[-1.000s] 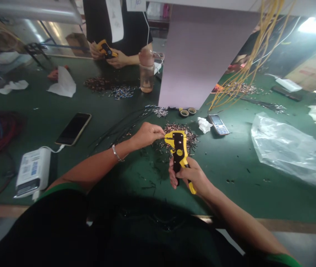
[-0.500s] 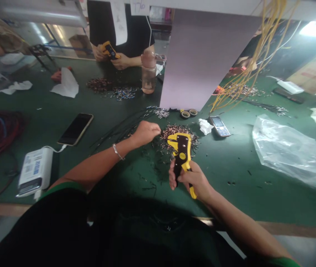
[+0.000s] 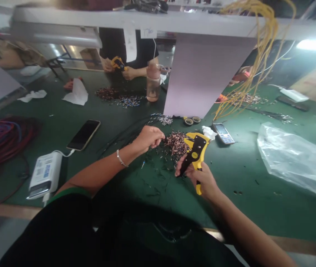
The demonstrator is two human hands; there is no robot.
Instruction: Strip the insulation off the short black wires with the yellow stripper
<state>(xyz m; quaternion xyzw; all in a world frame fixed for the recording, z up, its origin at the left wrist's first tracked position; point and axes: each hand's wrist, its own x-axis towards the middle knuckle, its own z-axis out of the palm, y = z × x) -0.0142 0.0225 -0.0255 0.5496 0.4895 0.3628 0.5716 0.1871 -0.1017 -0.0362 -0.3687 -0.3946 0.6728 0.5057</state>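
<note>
My right hand [image 3: 203,180] is wrapped round the handles of a yellow and black wire stripper [image 3: 198,147], whose head points up and away from me. The stripper's jaws lie over the right side of a heap of short copper-coloured wire pieces [image 3: 174,142]. At the heap's left edge, my left hand [image 3: 150,138] has its thumb and fingers pinched together; whatever is between them is too small to make out. Thin dark wires [image 3: 121,139] stretch leftward behind that hand. Below it lies one small piece with a blue and white end [image 3: 143,164].
A phone [image 3: 84,134] is cabled to a white power bank [image 3: 45,172] on the left. Tape rolls [image 3: 189,121], a keypad phone [image 3: 223,133] and a plastic bag [image 3: 291,157] lie beyond and right. A divider [image 3: 196,74] stands ahead; another person holds a similar tool [image 3: 119,63].
The wire stripper has moved right, away from my left hand, and leans more to the right. My left hand's fingers have turned into clearer view. The whole view has tilted upward.
</note>
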